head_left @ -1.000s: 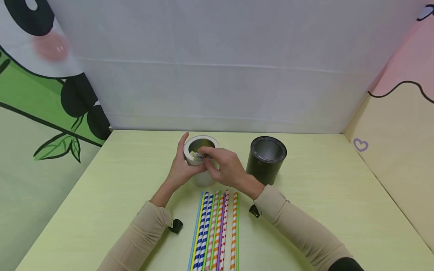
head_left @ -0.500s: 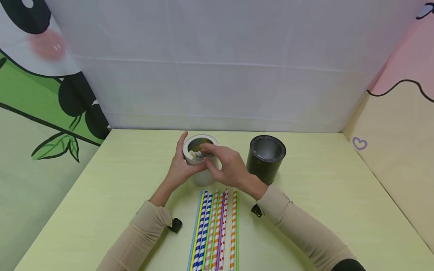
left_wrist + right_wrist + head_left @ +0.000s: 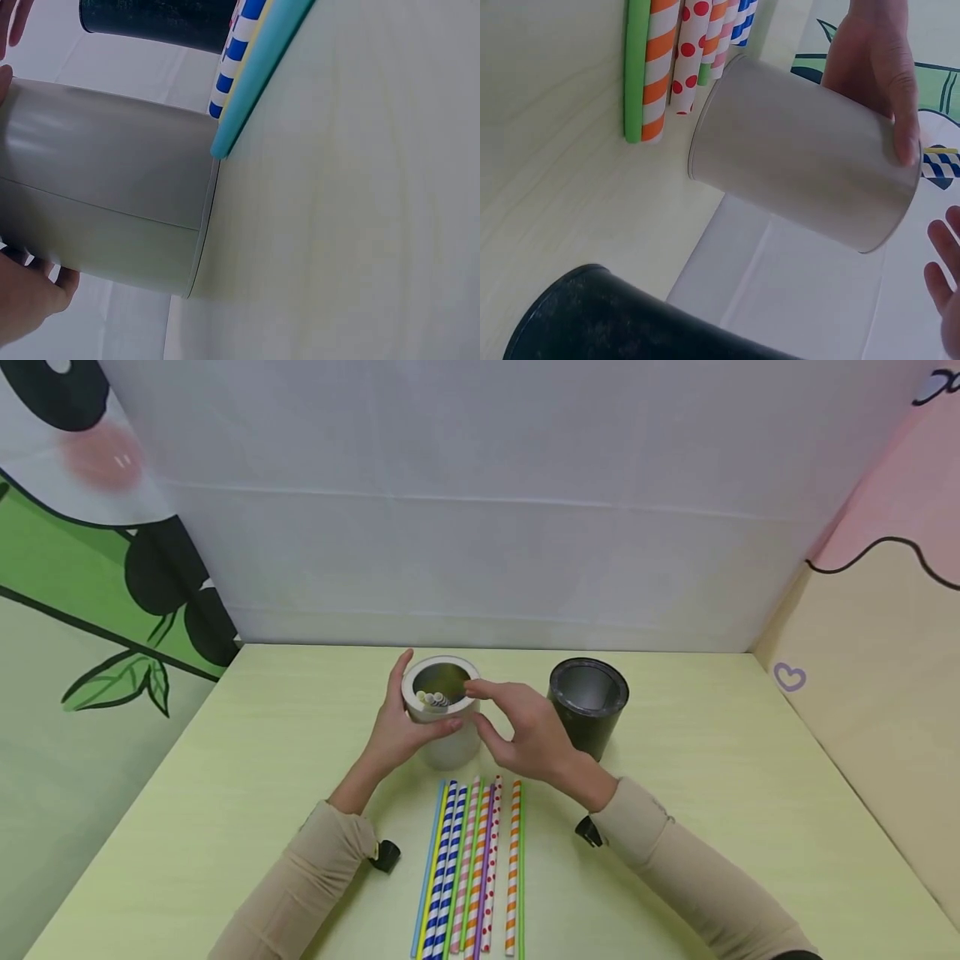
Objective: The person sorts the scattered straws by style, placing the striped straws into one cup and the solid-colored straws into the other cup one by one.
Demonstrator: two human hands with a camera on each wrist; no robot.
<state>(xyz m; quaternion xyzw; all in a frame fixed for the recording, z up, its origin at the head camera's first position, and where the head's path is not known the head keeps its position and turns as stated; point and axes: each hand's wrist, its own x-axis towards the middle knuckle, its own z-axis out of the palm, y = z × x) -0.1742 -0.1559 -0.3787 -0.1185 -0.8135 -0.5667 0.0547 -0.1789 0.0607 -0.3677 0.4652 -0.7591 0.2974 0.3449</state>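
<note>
My left hand [image 3: 405,727] grips a white cylindrical container [image 3: 452,752] near its rim, thumb across the near side and fingers round the left. Several paper straws [image 3: 433,699] lean together inside it, their ends near the rim; in the right wrist view, blue-striped and yellow straws [image 3: 941,161] stick out past the rim. My right hand [image 3: 528,731] is at the right of the rim, thumb and fingers apart, with nothing between them. Below the container a row of coloured straws [image 3: 465,868] lies on the table, striped, dotted and plain.
A black cylindrical container [image 3: 588,710] stands open-topped to the right, just behind my right hand. The pale yellow table [image 3: 712,793] ends at a white backdrop [image 3: 480,568]. Printed side panels [image 3: 862,710] rise at left and right.
My right hand has drawn back to the right from the mouth of the white container, and its fingers have spread. The straws inside stay there. My left hand keeps its grip.
</note>
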